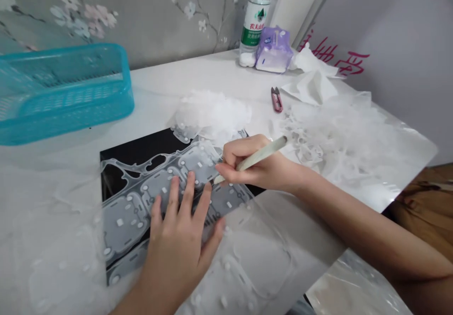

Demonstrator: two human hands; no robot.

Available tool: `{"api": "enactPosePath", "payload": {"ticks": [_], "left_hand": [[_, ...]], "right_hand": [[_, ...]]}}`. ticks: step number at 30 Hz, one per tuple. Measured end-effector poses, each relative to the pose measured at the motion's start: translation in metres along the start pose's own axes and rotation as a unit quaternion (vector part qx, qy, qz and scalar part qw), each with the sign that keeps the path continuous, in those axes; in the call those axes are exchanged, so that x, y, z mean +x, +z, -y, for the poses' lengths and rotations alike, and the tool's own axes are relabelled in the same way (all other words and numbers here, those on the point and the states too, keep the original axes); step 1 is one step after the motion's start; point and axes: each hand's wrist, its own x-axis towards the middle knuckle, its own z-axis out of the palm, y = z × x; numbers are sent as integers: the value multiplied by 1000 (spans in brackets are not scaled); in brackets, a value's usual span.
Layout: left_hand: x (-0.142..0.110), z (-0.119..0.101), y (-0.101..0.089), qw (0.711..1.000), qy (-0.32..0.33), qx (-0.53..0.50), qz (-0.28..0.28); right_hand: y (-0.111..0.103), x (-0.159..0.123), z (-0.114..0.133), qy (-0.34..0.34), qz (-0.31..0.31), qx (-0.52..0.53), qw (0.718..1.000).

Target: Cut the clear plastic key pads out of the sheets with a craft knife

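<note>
My left hand lies flat with spread fingers on a translucent patterned plastic sheet dotted with small raised white squares and circles. The sheet rests on a black board. My right hand grips a pale pen-shaped tool like a pencil, its tip touching the sheet just beyond my left fingertips. More clear film spreads over the board's near side and under my left wrist.
A heap of clear film scraps lies at right and a smaller one behind the board. Red-handled thread snips, white tissue, a tissue box, a water bottle and a turquoise plastic basket stand on the white table.
</note>
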Motion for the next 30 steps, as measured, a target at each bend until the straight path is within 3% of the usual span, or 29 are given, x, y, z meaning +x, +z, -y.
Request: {"api": "enactPosePath", "payload": {"ticks": [10,17,24,30], "left_hand": [[0,0,-1,1000,2,4,6],[0,-3,2,1000,-18,7,-19],[-1,-4,1,999,-15,5,-28],[0,-3,2,999,-14,0,-29]], "right_hand": [[-4,-1,-4,17,-46,-6,999],[1,-3,-6,38,-74,23,996],[17,-4,-14,132,-117,180,968],[6,-4,-13,99,-131,84,983]]}}
